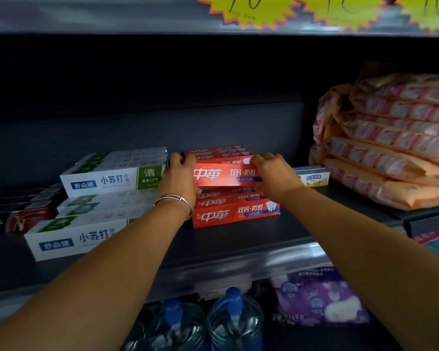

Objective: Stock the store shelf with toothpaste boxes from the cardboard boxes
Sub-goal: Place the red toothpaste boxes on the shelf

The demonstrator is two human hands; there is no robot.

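Reaching over the dark shelf (213,249), I grip one red toothpaste box (223,177) at both ends: my left hand (179,178) curls round its left end, my right hand (273,173) pinches its right end. It sits atop the red stack (235,211). White-and-green boxes (107,181) lie just left; orange packets (395,143) are piled farther right.

It was a shop: a dark metal shelf (238,239) carried stacked toothpaste boxes (235,214), with yellow starburst price tags (249,11) above the shelf and water bottles (235,323) below it.
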